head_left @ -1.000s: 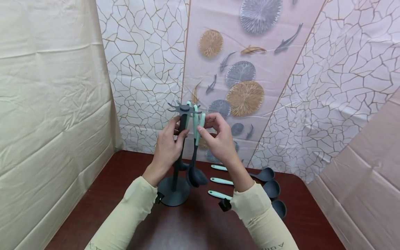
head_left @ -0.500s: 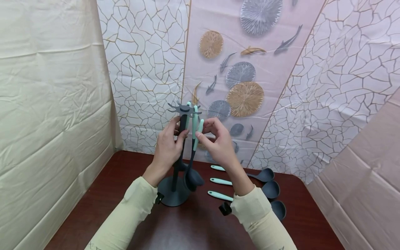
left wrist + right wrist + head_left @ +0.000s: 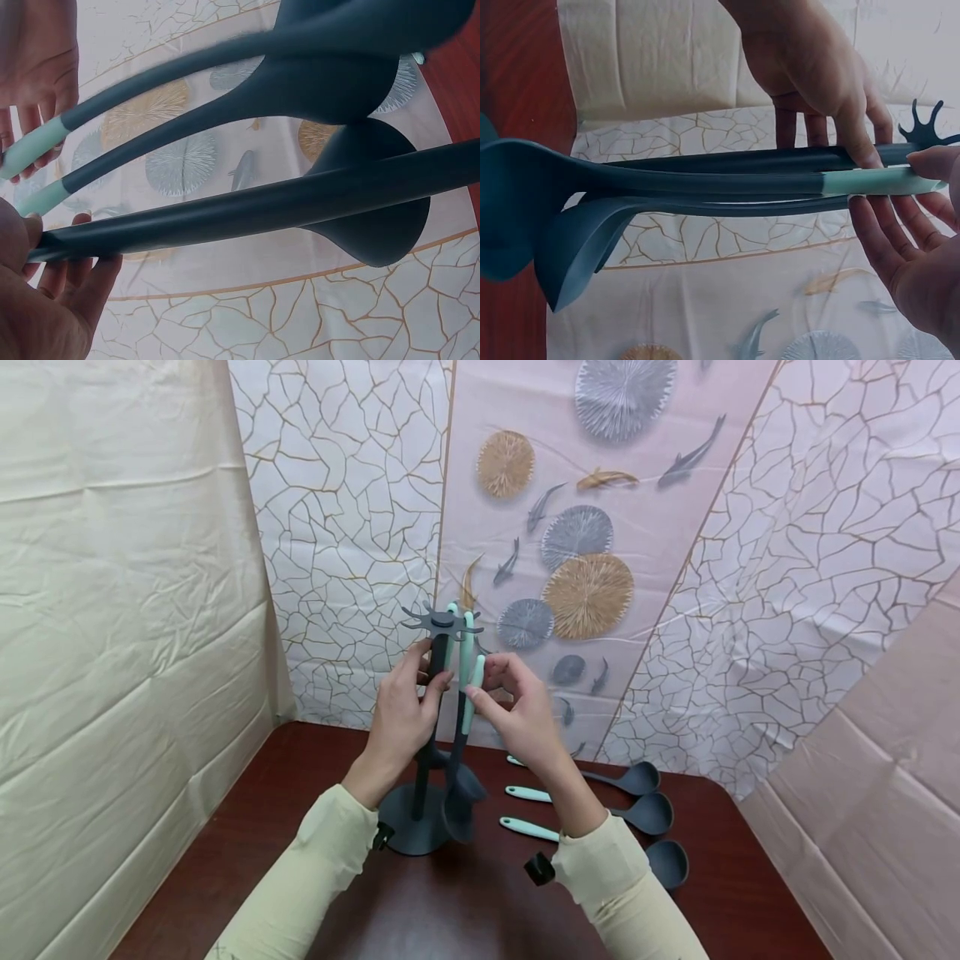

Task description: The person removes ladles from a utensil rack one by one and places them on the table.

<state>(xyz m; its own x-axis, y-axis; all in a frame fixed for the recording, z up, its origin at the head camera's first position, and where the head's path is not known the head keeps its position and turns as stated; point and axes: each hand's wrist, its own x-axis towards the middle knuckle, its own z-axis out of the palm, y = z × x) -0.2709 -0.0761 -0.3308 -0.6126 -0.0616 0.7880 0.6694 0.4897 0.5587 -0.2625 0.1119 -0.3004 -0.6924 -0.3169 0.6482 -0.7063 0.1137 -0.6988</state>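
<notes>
My left hand (image 3: 397, 710) grips the upright pole (image 3: 225, 225) of a dark utensil stand, whose hooked top (image 3: 442, 622) sits above my fingers and whose round base (image 3: 414, 833) rests on the table. My right hand (image 3: 517, 710) pinches the mint handle of a dark ladle (image 3: 474, 697) between thumb and fingers, just right of the stand. The ladle's handle end is below the hooks and its head points down. Close beside it, another ladle (image 3: 467, 647) with a mint handle hangs from a hook. A further mint-handled utensil (image 3: 452, 608) hangs behind the pole, its dark head (image 3: 367, 210) partly hidden.
Three ladles lie on the red-brown table (image 3: 750, 893) at the right: a far one (image 3: 642, 778), a middle one (image 3: 651, 812) and a near one (image 3: 667, 863). My right forearm partly covers them. Patterned cloth (image 3: 345, 543) hangs behind the table.
My right hand has moved down and slightly left with the ladle, whose handle end dropped from near hook height to lower beside the hanging ladle. The left hand and stand have stayed put.
</notes>
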